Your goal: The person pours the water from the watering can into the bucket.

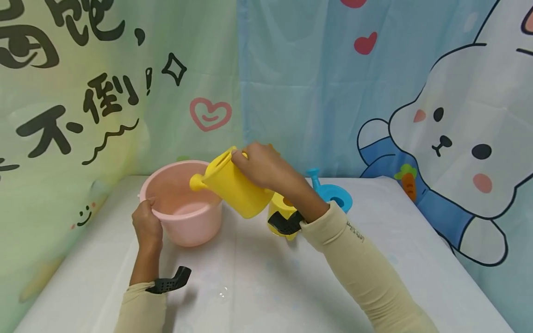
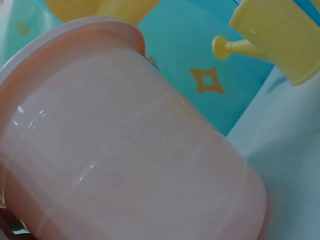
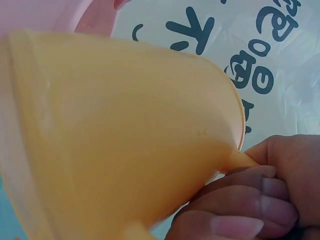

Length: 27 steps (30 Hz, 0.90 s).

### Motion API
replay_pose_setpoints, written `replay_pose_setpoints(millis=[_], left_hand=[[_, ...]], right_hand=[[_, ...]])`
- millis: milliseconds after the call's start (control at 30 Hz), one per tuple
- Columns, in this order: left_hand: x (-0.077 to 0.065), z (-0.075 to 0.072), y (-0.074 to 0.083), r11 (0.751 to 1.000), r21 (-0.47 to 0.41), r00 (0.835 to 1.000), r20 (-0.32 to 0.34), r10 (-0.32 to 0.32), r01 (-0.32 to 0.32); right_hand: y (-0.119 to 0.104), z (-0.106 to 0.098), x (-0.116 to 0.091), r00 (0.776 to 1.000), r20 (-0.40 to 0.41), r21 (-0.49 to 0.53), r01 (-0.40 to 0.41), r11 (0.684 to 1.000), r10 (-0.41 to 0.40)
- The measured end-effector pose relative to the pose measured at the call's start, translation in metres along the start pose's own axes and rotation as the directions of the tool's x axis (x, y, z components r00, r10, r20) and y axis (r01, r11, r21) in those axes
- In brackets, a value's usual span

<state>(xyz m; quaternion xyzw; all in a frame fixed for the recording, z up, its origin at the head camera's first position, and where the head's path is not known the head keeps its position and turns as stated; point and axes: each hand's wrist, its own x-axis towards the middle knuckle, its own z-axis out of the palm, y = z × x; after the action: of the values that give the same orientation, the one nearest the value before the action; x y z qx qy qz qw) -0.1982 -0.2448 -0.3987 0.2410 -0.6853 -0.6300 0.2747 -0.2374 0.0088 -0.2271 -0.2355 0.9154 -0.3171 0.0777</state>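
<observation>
The pink bucket (image 1: 195,230) is round and smooth, with a flared rim, narrowing toward its base, its wide mouth facing up. At the bucket's right side, the yellow watering can (image 1: 239,187) is held raised and tipped; its short spout with a round knobbed end points left, showing across the bucket's mouth in the head view.

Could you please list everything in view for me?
Bucket: 1, pink, left
Tilted watering can: 1, yellow, beside bucket
Half-hidden item: 1, yellow, near centre
Spouted can: 1, blue, right of centre
Table: 1, white, below
Backdrop: 1, printed, green and blue, behind
Printed rabbit: 1, white and blue, right
Lettering: several, black, left
Sleeves: 2, cream, forearms
Wrist pieces: 2, black, wrists
Left hand: 1, bare, holding bucket rim
Right hand: 1, bare, gripping tilted watering can
</observation>
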Motion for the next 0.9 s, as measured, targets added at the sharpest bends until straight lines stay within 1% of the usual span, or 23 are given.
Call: replay_pose_setpoints(millis=[133, 300, 500, 633, 800, 900], left_hand=[[0.0, 0.001, 0.0, 1.0, 0.005, 1.0, 0.006, -0.007, 0.007], [0.001, 0.001, -0.001, 1.0, 0.01, 1.0, 0.002, 0.001, -0.001], [0.001, 0.0, 0.0, 1.0, 0.013, 1.0, -0.008, 0.0, 0.0], [0.001, 0.0, 0.0, 1.0, 0.023, 1.0, -0.01, 0.002, -0.002], [0.001, 0.001, 0.001, 1.0, 0.027, 1.0, -0.003, -0.005, 0.005], [0.001, 0.001, 0.0, 1.0, 0.014, 1.0, 0.001, -0.01, 0.01]], right_hand=[[0.006, 0.003, -0.003, 0.999, -0.015, 0.043, 0.045, 0.998, -0.044], [0.014, 0.008, -0.009, 0.999, -0.03, 0.126, 0.046, 0.991, -0.042], [0.025, 0.018, -0.018, 0.992, -0.12, 0.188, 0.061, 0.98, -0.038], [0.034, 0.027, -0.022, 0.98, -0.192, 0.232, 0.096, 0.968, -0.051], [0.045, 0.038, -0.024, 0.957, -0.279, 0.275, 0.16, 0.948, -0.081], [0.05, 0.045, -0.024, 0.944, -0.321, 0.298, 0.178, 0.938, -0.077]])
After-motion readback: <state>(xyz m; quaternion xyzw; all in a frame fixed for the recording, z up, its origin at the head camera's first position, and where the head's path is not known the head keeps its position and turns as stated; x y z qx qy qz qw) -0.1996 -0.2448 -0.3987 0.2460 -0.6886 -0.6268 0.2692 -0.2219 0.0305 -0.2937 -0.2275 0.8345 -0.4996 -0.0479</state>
